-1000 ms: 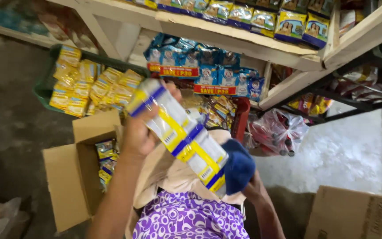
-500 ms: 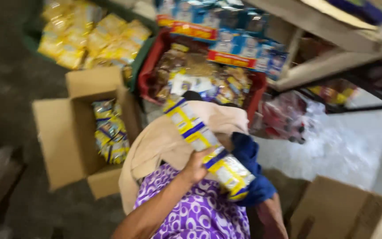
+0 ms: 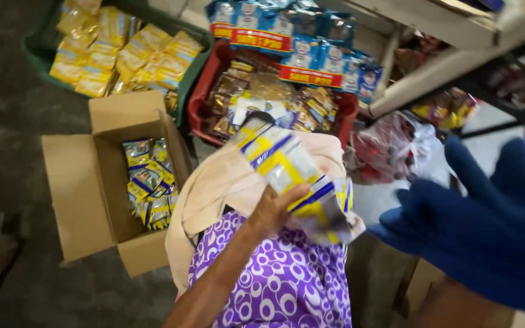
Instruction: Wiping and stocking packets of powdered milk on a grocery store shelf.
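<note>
Head view: left hand (image 3: 273, 209) is clamped around a strip of snack packets (image 3: 293, 176), yellow, white and blue, held up over the lap, above the purple patterned skirt (image 3: 281, 282) and beige cloth (image 3: 214, 188). The strip sits lower and nearer the body than a second ago, when it was raised toward the far shelf; the camera has tipped down too, so the floor stock now fills the frame. Right hand: not visible as bare skin. A blue cloth shape (image 3: 481, 225) fills the near right, and whether a hand is in or behind it, open or closed, I cannot tell. It was tucked down by the lap half a second ago and is now lifted and spread at the right. An open cardboard box (image 3: 86, 200) sits on the floor at the left, with more of the same packets (image 3: 150, 182) inside. Far left: a green crate (image 3: 34, 48) of yellow packets. Beside it, a red crate (image 3: 205, 103) of brown and clear packets. Blue sachet strips (image 3: 299, 36) hang above the red crate. A white shelf edge (image 3: 445, 61) runs far right, with a clear plastic bag (image 3: 396, 146) below it.
</note>
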